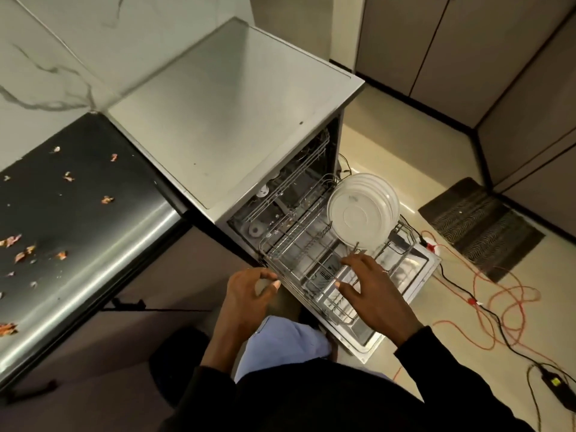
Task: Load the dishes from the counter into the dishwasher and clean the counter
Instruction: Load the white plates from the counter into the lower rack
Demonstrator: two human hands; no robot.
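Head view: white plates stand in the dishwasher rack
Our right hand spreads open above it; our left hand curls loosely, empty, beside its corner

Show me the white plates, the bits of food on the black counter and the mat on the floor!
white plates (358, 213): head view, flat back of the front plate.
food bits (107, 199): head view, one orange scrap among them.
mat (481, 227): head view, middle of its ribbed top.

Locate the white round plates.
The white round plates stand on edge in the pulled-out grey wire rack, right of centre in head view, beyond the right hand.
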